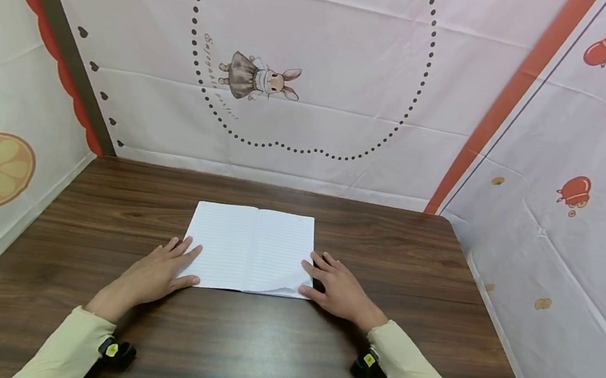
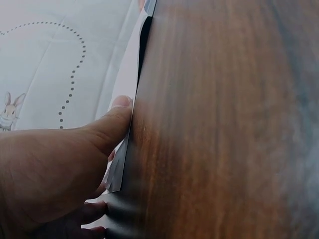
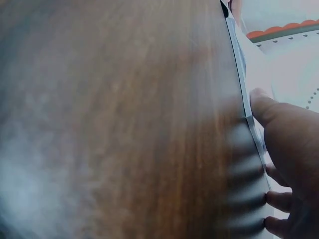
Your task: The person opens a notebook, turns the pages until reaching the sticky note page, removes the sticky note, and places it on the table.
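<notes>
An open notebook (image 1: pixel 228 243) with white lined pages lies flat on the brown wood-grain table (image 1: pixel 255 347). At its left edge rests my left hand (image 1: pixel 159 272), fingers spread, with the thumb on the lower left corner. Opposite it, my right hand (image 1: pixel 340 288) touches the right edge, its fingers also spread and its thumb at the lower right corner. The lower part of the right page lifts slightly in a curl. In the left wrist view, the left thumb (image 2: pixel 117 117) lies along the notebook's near edge. The right thumb (image 3: pixel 264 107) does the same in the right wrist view.
A white printed cloth (image 1: pixel 319 58) with a rabbit figure hangs behind the table. Similar cloth walls (image 1: pixel 568 247) stand along the left and right sides. Both light-yellow sleeves (image 1: pixel 65 343) carry a black wrist camera (image 1: pixel 117 352).
</notes>
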